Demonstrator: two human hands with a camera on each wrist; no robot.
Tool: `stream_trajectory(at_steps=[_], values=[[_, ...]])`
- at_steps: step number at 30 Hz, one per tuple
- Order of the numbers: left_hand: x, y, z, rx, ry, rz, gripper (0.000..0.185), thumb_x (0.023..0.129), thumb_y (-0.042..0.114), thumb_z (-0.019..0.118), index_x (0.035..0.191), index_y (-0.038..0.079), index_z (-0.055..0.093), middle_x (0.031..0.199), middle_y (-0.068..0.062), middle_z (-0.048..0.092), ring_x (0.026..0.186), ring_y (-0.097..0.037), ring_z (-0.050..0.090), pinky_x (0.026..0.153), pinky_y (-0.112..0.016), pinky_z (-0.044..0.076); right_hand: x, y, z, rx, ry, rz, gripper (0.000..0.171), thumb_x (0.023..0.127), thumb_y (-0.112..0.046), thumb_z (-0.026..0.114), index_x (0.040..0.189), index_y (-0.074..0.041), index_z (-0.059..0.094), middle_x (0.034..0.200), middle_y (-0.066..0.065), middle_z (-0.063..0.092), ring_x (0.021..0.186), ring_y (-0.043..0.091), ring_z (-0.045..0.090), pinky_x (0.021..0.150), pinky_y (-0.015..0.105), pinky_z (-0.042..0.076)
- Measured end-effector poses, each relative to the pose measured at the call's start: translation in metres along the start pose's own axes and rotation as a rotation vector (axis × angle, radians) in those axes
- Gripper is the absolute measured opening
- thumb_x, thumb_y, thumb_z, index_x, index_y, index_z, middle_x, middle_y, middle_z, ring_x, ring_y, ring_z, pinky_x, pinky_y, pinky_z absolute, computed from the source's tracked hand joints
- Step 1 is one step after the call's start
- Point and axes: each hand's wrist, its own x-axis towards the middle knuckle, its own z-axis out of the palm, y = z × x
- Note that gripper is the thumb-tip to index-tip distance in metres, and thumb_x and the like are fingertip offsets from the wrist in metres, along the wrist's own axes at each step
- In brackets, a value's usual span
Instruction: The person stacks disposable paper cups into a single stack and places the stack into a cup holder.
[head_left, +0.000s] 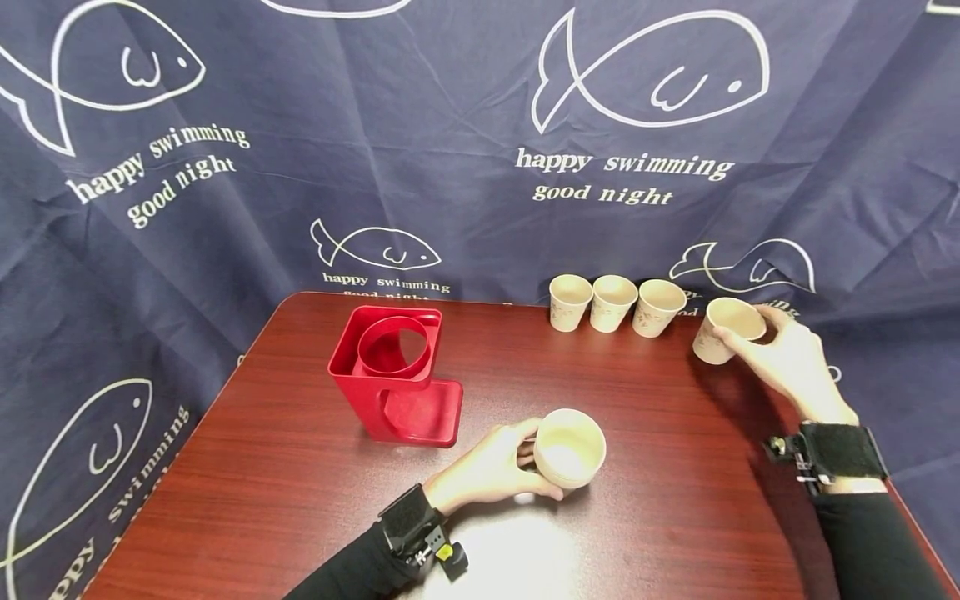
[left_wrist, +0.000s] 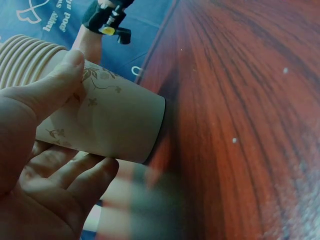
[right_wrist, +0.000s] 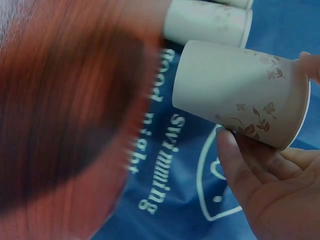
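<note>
My left hand [head_left: 495, 467] grips a nested stack of paper cups [head_left: 570, 450] near the table's front middle. In the left wrist view several rims show at the top of the stack [left_wrist: 110, 110], which bears a brown floral print. At the back right, my right hand [head_left: 798, 362] holds a single paper cup [head_left: 716, 342] between thumb and fingers. The same kind of print shows on that cup [right_wrist: 240, 95] in the right wrist view. Left of it stand three upright paper cups [head_left: 570, 302] in a row along the back edge.
A red plastic holder [head_left: 442, 412] with a round ring at its top stands on the left half of the brown wooden table [head_left: 285, 492]. A dark blue curtain [head_left: 465, 108] printed with white fish hangs right behind the table's back edge.
</note>
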Motion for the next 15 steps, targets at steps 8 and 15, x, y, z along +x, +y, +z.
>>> stream_trajectory(at_steps=[8,15], values=[[0.001,-0.001,0.000,-0.047,-0.023,0.033,0.073,0.075,0.007,0.092,0.139,0.011,0.058,0.125,-0.009,0.073,0.116,-0.005,0.068,0.104,-0.021,0.052,-0.020,-0.016,-0.015,0.000,0.056,-0.038,0.068,0.090,-0.048,0.075,0.140,-0.006,0.056,0.125,0.022,0.064,0.094,0.004,0.055,0.075,0.025,0.040],[0.001,0.000,-0.001,-0.018,-0.020,0.027,0.070,0.075,0.010,0.093,0.136,0.013,0.060,0.122,-0.006,0.074,0.112,-0.003,0.068,0.102,-0.020,0.053,-0.037,-0.033,-0.024,0.063,0.099,-0.090,0.059,0.086,-0.038,0.082,0.135,-0.012,0.062,0.111,-0.006,0.064,0.082,-0.024,0.043,0.070,0.003,0.035]])
